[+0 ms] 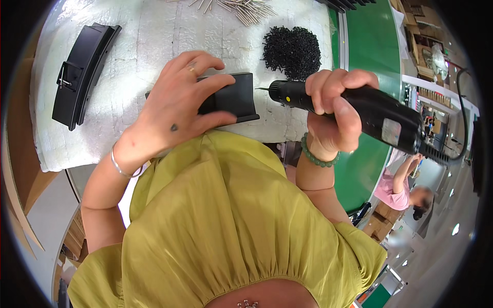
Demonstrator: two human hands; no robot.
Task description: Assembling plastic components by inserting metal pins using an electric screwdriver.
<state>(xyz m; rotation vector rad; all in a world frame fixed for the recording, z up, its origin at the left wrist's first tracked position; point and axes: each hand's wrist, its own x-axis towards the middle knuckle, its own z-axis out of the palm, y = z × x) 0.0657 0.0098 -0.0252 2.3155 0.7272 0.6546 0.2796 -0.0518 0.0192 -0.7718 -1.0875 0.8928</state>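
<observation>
My left hand (177, 100) lies over a black plastic part (237, 97) on the table near my body. Its thumb rests along the near side, its fingers curl over the far side, and the palm hides the part's left portion. In my right hand (336, 105) is a black electric screwdriver (393, 118), held almost level with its thin bit pointing left. The bit tip stands just off the part's right end, apart from it. Beyond the screwdriver's nose lies a heap of small black screws (292, 51).
A curved black plastic assembly (84, 77) with a small metal pin lies at the left on the white-covered table (144, 38). Thin metal rods (249, 11) are scattered at the far edge. A green surface (367, 46) adjoins on the right. The screwdriver's cord (459, 123) loops right. Another person (398, 190) works beyond.
</observation>
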